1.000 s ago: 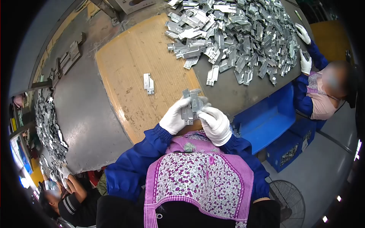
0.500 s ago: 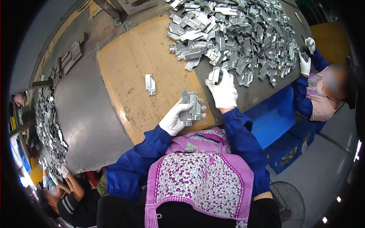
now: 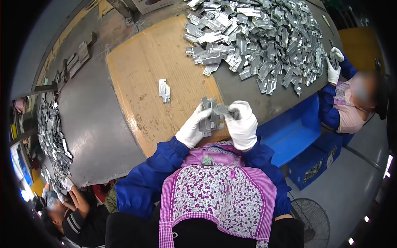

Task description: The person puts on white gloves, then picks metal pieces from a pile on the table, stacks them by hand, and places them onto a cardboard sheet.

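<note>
My left hand (image 3: 192,127), in a white glove, is closed around several small grey metal plates (image 3: 206,133) with stepped edges. My right hand (image 3: 242,126), gloved too, pinches another metal plate (image 3: 223,109) by its end and holds it against those in my left hand. Both hands are above the near edge of the cardboard sheet (image 3: 140,62). A single stepped metal plate (image 3: 164,90) lies on that cardboard, beyond my left hand. Farther off to the right rises a large pile of metal plates (image 3: 264,45).
A blue bin (image 3: 289,128) stands beside the table at my right, with blue crates (image 3: 308,169) below. A co-worker (image 3: 351,99) handles parts at the right edge. Another person (image 3: 74,215) works by a second pile (image 3: 53,136) at far left. A fan (image 3: 312,219) stands behind, right.
My right hand has moved from the pile's near edge back to my left hand, bringing a metal plate with it. My left hand stays nearly in place.
</note>
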`<state>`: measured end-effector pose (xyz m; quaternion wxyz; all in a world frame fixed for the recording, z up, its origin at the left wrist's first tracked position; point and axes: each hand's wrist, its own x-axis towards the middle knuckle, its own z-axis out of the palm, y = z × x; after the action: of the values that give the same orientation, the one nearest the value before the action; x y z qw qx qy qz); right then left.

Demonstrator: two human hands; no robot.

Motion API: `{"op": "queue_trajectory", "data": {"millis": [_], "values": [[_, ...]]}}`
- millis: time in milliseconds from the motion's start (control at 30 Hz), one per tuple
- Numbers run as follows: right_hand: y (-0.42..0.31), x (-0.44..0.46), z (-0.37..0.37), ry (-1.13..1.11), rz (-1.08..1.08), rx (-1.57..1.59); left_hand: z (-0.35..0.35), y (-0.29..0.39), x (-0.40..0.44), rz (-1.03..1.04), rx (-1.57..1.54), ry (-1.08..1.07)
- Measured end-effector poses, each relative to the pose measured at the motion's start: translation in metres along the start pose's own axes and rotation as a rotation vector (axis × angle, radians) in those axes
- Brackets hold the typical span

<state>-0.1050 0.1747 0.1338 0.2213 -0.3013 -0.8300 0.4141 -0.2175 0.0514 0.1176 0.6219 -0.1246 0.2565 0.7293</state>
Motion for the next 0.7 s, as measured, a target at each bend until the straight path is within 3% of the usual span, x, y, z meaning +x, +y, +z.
{"op": "queue_trajectory", "data": {"millis": [100, 233, 400, 500, 633, 700], "values": [[-0.028, -0.001, -0.002, -0.123, 0.028, -0.482, 0.012, -0.002, -0.002, 0.084, 0.182, -0.014], [-0.032, -0.004, -0.004, -0.132, -0.044, -0.435, 0.014, -0.006, -0.003, 0.084, 0.223, -0.011], [-0.048, -0.01, -0.014, -0.305, -0.066, -0.073, 0.003, -0.001, -0.002, 0.04, 0.114, -0.009], [-0.042, -0.009, -0.019, -0.106, -0.097, 0.239, 0.001, 0.0, 0.0, 0.007, 0.036, -0.057], [-0.037, -0.007, -0.032, 0.04, 0.486, 0.452, 0.004, 0.007, -0.007, -0.068, 0.093, -0.101], [-0.028, -0.005, -0.028, 0.027, 0.474, 0.498, 0.006, 0.006, -0.006, -0.069, 0.152, -0.099]]}}
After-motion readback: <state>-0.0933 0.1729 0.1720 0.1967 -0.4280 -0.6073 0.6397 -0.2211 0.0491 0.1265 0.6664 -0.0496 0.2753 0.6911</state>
